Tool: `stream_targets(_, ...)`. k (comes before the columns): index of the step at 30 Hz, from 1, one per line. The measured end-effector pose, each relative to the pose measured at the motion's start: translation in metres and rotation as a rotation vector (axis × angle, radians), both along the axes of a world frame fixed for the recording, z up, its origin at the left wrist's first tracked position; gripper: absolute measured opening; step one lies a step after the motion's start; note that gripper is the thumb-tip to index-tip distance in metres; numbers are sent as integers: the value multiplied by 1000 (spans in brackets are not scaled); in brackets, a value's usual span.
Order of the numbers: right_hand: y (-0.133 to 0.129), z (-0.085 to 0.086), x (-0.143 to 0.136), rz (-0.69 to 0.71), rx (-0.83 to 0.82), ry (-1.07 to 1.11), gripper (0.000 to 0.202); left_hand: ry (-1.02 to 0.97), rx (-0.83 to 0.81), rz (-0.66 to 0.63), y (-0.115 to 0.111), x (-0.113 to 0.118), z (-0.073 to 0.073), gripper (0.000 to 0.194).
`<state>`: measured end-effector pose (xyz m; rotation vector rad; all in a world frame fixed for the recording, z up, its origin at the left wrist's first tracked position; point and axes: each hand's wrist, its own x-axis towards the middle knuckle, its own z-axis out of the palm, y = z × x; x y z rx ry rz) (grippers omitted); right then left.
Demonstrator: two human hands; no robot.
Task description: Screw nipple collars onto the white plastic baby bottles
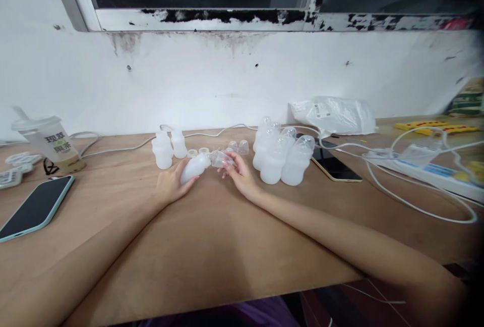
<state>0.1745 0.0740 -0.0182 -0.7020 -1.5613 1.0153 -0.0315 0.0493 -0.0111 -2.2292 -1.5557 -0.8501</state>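
Note:
My left hand (174,181) is wrapped round a white translucent bottle (193,168), which tilts with its neck toward the right. The fingers of my right hand (239,171) pinch a clear cap (219,159) close to the bottle's neck. Behind the hands lie a few white rings (192,153) and clear caps (243,147). Two uncapped bottles (162,151) stand behind my left hand. To the right of my right hand several bottles with clear domed caps (273,161) stand in a group.
A drink cup (56,143) and a phone (37,206) are on the left of the wooden table (212,246). On the right are a dark phone (335,163), a plastic bag (335,115), a power strip (427,168) and looping white cables. A white wall rises behind.

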Motion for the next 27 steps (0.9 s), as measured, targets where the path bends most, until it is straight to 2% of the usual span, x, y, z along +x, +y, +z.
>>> stream_targets(13,-8,3,5,-118,106,-163,34,59,39,-46,0,-1,0,48)
stream_targets(20,-9,5,4,-29,96,-130,35,157,121,-159,-1,-2,-2,50)
stream_targets(27,-5,6,3,43,7,-87,35,120,49,-134,-6,1,-3,52)
